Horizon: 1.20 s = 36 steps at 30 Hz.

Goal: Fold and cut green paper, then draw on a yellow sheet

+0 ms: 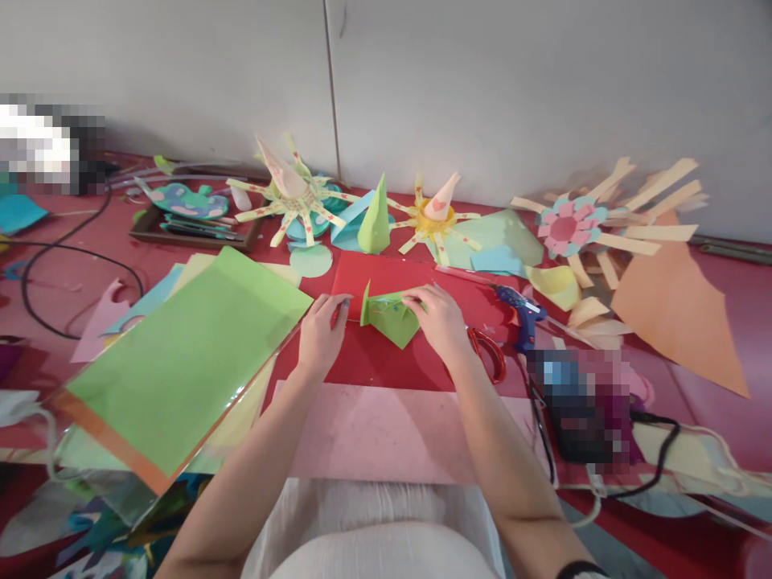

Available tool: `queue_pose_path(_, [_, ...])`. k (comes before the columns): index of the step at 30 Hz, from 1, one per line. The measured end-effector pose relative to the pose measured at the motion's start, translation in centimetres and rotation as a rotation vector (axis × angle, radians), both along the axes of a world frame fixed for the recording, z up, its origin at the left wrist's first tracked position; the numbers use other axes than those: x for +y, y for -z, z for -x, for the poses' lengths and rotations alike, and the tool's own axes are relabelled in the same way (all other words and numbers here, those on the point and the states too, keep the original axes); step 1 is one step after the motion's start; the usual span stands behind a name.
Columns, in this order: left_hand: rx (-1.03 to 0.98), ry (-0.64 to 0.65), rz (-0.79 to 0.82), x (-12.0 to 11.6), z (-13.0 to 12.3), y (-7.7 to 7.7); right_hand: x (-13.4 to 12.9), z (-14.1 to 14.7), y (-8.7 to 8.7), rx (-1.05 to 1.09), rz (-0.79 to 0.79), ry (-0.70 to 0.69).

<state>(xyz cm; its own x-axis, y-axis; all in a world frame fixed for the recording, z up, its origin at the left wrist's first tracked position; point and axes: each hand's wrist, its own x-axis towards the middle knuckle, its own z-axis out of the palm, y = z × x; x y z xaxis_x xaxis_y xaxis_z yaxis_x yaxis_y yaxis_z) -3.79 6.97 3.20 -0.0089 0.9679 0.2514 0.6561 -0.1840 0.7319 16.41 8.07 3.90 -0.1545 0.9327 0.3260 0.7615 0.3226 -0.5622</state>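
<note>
A small folded piece of green paper (395, 322) lies over the red sheet (362, 273) in front of me, its left edge standing up. My right hand (437, 318) pinches the upper right corner of this paper. Just left of the paper is my left hand (324, 330), its thumb and fingers curled with a gap between them and nothing visible inside. Behind the red sheet stands a pointed green paper cone (375, 221). Red-handled scissors (491, 354) and a blue glue gun (523, 314) lie to the right of my right hand.
Green sheets in a clear sleeve (193, 362) lie at the left. Paper-strip figures with cones (288, 181) stand along the wall. A brown tray (193, 233) holds pens. Orange paper (681, 305), black cables and a blurred-out device sit at the right.
</note>
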Motion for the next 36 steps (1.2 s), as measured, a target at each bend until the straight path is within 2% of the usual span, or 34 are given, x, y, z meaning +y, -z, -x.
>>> queue_pose_path(9, [0.003,0.017,0.004,0.0,-0.1,0.2,0.0,-0.4,0.5,0.030,-0.051,0.018])
queue_pose_path(16, [0.010,0.046,0.002,0.2,-0.5,-0.2,-0.3,-0.2,0.4,0.033,-0.024,-0.018])
queue_pose_path(24, [0.012,0.055,-0.027,0.3,-0.5,-0.5,-1.6,-1.1,0.7,0.121,-0.069,0.117])
queue_pose_path(36, [-0.046,0.092,0.053,0.6,-0.3,0.3,-2.0,-1.7,0.6,-0.086,-0.019,0.144])
